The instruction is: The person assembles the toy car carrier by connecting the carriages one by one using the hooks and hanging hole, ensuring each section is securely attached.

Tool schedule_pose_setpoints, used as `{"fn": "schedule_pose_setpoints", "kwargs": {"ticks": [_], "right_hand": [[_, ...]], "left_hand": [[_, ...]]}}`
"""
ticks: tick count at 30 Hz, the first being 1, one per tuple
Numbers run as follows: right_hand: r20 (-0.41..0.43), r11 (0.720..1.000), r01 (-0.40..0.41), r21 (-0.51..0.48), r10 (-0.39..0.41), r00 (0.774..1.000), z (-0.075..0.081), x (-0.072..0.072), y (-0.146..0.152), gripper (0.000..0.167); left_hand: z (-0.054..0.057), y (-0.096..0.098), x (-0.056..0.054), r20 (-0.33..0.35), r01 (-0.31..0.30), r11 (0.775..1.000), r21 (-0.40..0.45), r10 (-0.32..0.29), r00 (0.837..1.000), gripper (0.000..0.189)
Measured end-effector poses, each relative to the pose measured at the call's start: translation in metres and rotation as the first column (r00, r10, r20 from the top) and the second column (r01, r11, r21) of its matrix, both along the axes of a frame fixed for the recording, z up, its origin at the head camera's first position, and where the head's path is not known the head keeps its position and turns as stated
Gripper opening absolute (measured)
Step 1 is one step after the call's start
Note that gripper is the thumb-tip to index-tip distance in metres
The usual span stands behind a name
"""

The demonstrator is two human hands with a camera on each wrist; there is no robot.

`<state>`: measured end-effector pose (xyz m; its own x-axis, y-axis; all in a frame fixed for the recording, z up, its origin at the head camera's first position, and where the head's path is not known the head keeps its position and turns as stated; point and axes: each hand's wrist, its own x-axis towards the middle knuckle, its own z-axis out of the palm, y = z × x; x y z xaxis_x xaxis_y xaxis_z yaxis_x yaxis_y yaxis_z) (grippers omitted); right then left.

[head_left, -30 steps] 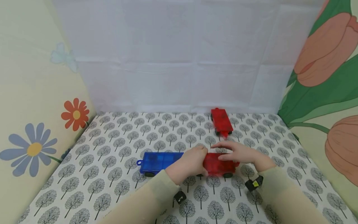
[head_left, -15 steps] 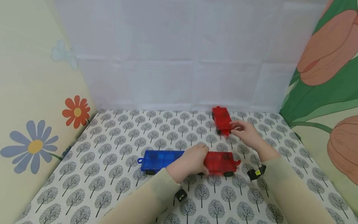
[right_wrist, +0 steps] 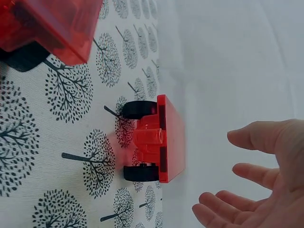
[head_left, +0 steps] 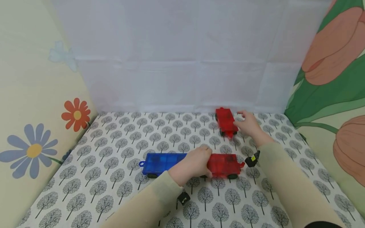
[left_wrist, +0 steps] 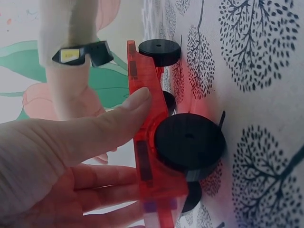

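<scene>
My left hand (head_left: 195,163) grips the left end of a see-through red toy wagon (head_left: 223,164) with black wheels. In the left wrist view its thumb lies on the wagon's near side, fingers round the far side. A blue toy wagon (head_left: 161,163) stands in line on the left, its right end hidden behind this hand; a ring sticks out at its left end. Farther back stands a second red wagon (head_left: 226,120), set at an angle. My right hand (head_left: 248,125) is beside its right side, and in the right wrist view the fingers are spread apart from the wagon (right_wrist: 173,140).
The wagons stand on a white cloth (head_left: 119,190) printed with grey trees. A white cloth wall (head_left: 182,63) rises close behind the far wagon. Flowered panels (head_left: 31,95) flank the sides, and a black rounded object (head_left: 323,224) shows at the bottom right edge.
My right hand has left the near red wagon and moved back to the right side of the far one. My left hand keeps its grip, and the wagons stand where they were.
</scene>
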<state>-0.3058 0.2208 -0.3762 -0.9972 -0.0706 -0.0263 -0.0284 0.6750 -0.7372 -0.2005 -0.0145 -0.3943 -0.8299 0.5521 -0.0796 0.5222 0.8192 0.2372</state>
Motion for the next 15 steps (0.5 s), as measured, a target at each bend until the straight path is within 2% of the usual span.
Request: {"fn": "schedule_pose_setpoints", "kwargs": {"ticks": [7, 15], "right_hand": [[0.05, 0.999, 0.037, -0.008, -0.037, 0.998, 0.001, -0.012, -0.009, 0.062], [0.106, 0.995, 0.063, 0.082, -0.072, 0.992, -0.006, -0.024, -0.019, 0.069]], "left_hand": [[0.0, 0.0, 0.0, -0.004, 0.007, 1.0, 0.004, -0.007, 1.0, 0.074], [0.001, 0.0, 0.001, -0.001, 0.003, 1.0, -0.007, -0.003, 1.0, 0.074]]}}
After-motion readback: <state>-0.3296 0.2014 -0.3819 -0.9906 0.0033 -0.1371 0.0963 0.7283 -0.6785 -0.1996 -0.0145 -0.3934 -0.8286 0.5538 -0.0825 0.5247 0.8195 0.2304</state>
